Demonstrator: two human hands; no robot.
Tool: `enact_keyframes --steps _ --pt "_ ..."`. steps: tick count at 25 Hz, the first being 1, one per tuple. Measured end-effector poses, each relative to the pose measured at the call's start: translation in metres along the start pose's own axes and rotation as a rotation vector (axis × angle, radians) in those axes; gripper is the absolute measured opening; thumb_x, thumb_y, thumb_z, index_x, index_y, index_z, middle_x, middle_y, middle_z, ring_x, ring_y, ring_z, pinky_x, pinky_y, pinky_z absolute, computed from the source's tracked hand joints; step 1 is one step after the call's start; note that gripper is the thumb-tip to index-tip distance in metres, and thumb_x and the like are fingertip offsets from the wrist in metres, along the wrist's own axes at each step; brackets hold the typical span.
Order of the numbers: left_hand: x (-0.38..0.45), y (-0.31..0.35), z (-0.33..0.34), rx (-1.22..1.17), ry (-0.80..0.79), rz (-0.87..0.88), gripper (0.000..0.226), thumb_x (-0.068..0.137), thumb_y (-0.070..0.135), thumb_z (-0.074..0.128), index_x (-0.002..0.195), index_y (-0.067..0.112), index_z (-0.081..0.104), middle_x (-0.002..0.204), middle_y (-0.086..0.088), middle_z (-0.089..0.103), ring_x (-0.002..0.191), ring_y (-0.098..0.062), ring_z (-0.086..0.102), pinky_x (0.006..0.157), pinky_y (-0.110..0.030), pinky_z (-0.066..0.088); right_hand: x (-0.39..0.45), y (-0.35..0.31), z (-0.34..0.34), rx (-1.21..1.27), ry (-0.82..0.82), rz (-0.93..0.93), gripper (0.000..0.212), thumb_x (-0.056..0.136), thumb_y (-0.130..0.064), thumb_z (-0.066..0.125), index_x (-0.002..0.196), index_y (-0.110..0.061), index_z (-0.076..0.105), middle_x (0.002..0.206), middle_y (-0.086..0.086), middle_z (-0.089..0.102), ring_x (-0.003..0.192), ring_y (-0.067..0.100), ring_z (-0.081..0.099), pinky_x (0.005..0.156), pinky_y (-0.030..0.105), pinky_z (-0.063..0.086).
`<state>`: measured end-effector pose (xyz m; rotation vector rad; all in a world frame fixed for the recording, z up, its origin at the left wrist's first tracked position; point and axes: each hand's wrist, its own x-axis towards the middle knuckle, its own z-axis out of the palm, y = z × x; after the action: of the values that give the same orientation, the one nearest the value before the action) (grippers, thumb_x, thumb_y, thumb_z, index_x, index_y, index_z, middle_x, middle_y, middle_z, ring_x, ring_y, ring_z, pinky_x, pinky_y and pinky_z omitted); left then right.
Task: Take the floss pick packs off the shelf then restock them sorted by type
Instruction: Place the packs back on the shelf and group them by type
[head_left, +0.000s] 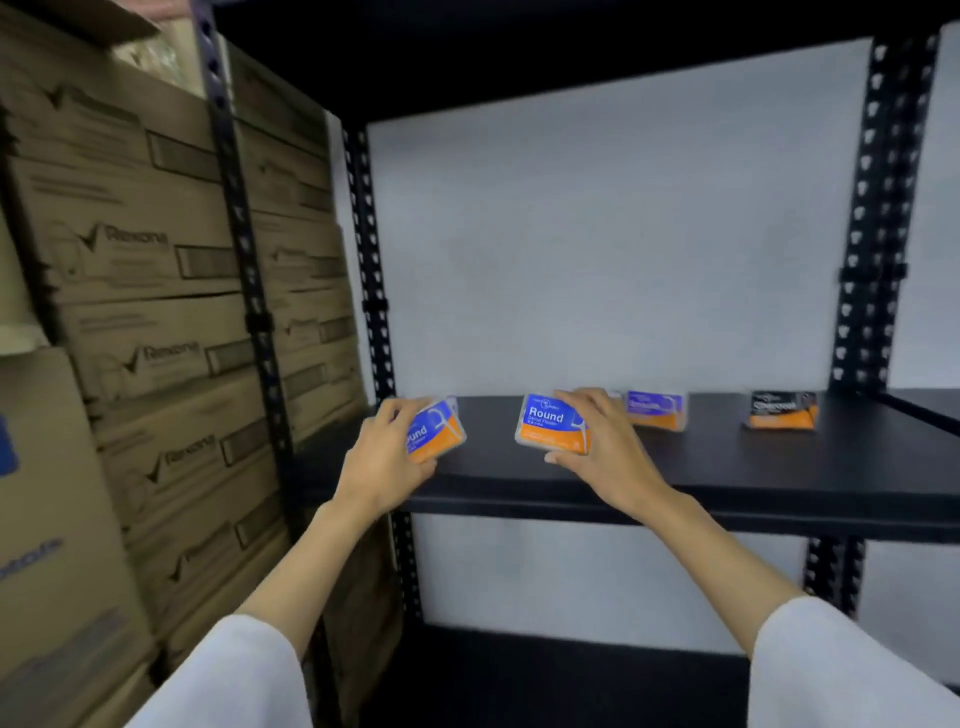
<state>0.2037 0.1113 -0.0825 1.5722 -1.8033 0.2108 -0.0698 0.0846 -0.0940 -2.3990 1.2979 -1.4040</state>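
My left hand (384, 452) grips one blue-and-orange Round pack (435, 431) at the left end of the black shelf (727, 467), tilted. My right hand (597, 441) pinches a second Round pack (550, 423) just left of frame centre. These two match, so I judge I should set them side by side, upright, labels facing out, at the shelf's left. The purple-labelled pack (657, 410) and the black Charcoal pack (783, 410) stand right of centre, well apart; I would keep each type in its own group.
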Motion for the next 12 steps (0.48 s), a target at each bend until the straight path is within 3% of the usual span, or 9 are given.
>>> enact_keyframes --steps 2,7,12 --pt "0.012 -0.031 -0.006 0.009 -0.002 -0.035 0.08 0.069 0.025 0.073 0.139 0.038 0.038 0.128 0.01 0.042 0.113 -0.022 0.049 0.086 -0.041 0.049 0.026 0.002 0.022 -0.025 -0.005 -0.024 0.073 0.077 -0.026 0.077 0.14 -0.025 0.04 0.132 -0.007 0.038 0.122 0.007 0.031 0.089 0.005 0.028" --pt "0.025 -0.086 -0.01 0.037 0.068 -0.091 0.081 0.072 0.024 0.076 0.14 0.042 0.035 0.128 0.015 0.039 0.115 -0.015 0.044 0.085 -0.036 0.046 0.083 0.017 0.08 -0.107 -0.064 -0.009 0.073 0.08 -0.022 0.075 0.141 -0.025 0.035 0.137 -0.004 0.033 0.127 0.009 0.027 0.094 0.025 0.043" --pt "0.035 -0.113 -0.009 0.046 0.052 -0.083 0.082 0.075 0.027 0.077 0.141 0.043 0.031 0.129 0.019 0.036 0.116 -0.007 0.038 0.083 -0.026 0.041 0.123 0.04 0.12 -0.183 -0.145 0.035 0.075 0.078 -0.015 0.076 0.14 -0.021 0.035 0.139 0.001 0.032 0.13 0.015 0.028 0.092 0.027 0.042"
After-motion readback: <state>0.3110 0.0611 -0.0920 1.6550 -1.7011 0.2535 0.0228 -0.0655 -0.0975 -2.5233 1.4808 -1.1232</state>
